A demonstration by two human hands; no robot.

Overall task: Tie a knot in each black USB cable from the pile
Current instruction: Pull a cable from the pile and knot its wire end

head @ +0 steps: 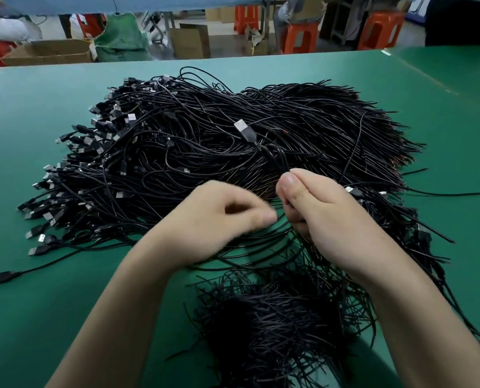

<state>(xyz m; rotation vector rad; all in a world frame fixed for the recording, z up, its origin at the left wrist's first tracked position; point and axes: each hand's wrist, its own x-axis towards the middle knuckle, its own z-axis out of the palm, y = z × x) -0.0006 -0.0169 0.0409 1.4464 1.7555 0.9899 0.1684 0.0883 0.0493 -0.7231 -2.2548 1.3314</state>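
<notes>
Honestly, this looks nowhere near finished. The big sprawling pile of thin black USB cables covers most of the green matte tabletop, and I can't make out any knots in it. There's also a smaller dark heap of cable ends right in front of the person. Those could be the finished ones, but that's just my guess. One black cable with a silver plug sticks up above the pile, rising out of the right hand, which pinches it between thumb and fingers, thumbnail up. The left hand sits just beside it with fingers curled toward the thumb. It's blurred, so I can't tell if it's holding anything.
</notes>
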